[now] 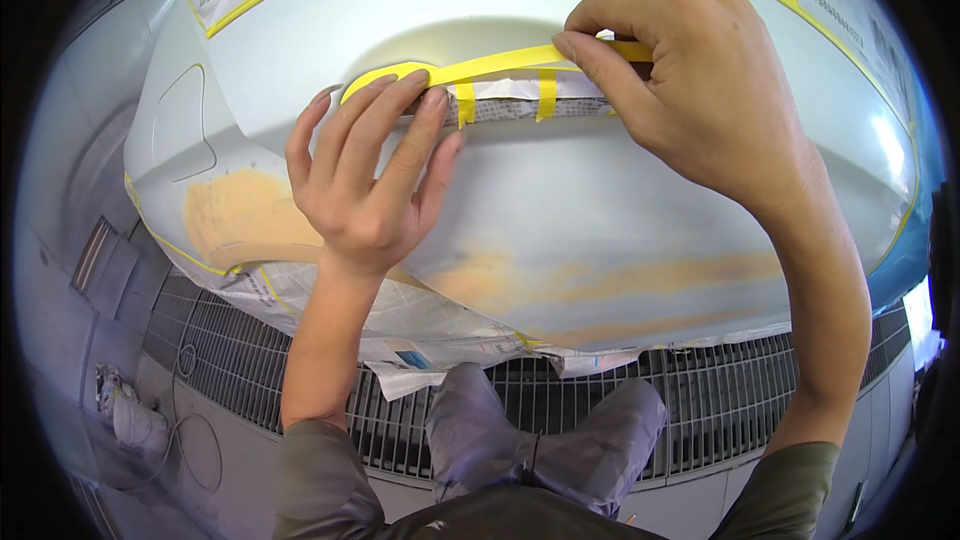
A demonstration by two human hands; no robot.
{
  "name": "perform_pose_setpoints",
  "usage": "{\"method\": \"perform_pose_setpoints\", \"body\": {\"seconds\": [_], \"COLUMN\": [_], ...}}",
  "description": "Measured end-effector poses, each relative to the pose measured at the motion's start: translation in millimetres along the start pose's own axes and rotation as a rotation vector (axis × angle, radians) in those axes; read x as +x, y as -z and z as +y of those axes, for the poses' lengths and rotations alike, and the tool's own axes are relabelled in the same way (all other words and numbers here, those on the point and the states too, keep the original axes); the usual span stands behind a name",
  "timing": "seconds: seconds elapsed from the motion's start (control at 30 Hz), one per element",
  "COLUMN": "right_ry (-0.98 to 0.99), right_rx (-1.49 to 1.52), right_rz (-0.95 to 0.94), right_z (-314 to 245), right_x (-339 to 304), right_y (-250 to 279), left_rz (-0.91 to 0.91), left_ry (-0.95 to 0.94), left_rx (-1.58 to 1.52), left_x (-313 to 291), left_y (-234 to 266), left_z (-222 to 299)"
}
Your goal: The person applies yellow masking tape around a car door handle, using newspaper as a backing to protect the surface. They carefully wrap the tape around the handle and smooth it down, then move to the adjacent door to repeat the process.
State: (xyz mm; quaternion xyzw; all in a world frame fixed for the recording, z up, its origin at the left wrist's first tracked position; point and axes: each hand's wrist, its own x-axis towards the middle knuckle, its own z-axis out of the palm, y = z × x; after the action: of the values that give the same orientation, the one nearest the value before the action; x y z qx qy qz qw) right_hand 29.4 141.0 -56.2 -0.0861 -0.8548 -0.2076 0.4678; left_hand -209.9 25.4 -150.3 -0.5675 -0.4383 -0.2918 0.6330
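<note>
Yellow tape [500,62] runs above the paper-filled slot [508,110], upper centre. Left hand [365,175], spread, touches its left part; right hand [705,80] pinches it further right. Judged step: masking; next move needs taut, aligned pressing.

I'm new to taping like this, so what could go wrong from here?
The yellow tape strip, stretched between the left hand and the right hand, might land crooked if either slips. The paper below it, crossed by short tape pieces, could lift if brushed.
</note>
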Motion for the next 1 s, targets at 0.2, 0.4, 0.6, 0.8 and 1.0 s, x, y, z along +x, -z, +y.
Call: {"method": "perform_pose_setpoints", "body": {"seconds": [0.2,0.4,0.6,0.8,1.0], "right_ry": [0.023,0.032,0.051,-0.007,0.001], "right_rx": [-0.055,-0.031,-0.097,-0.161,-0.144], "right_rz": [-0.011,0.003,-0.065,-0.133,-0.094], "right_z": [1,4,28,42,39], "right_x": [0,-7,-21,-49,-54], "right_y": [-5,-10,17,24,14], "left_rz": [-0.113,-0.325,-0.218,-0.233,-0.190], "left_ry": [0.063,0.099,0.046,0.051,-0.040], "left_rx": [0.038,-0.115,-0.118,-0.149,-0.272], "left_x": [-1,9,9,24,48], "left_y": [21,1,-6,-5,-26], "left_z": [28,34,27,35,65]}}
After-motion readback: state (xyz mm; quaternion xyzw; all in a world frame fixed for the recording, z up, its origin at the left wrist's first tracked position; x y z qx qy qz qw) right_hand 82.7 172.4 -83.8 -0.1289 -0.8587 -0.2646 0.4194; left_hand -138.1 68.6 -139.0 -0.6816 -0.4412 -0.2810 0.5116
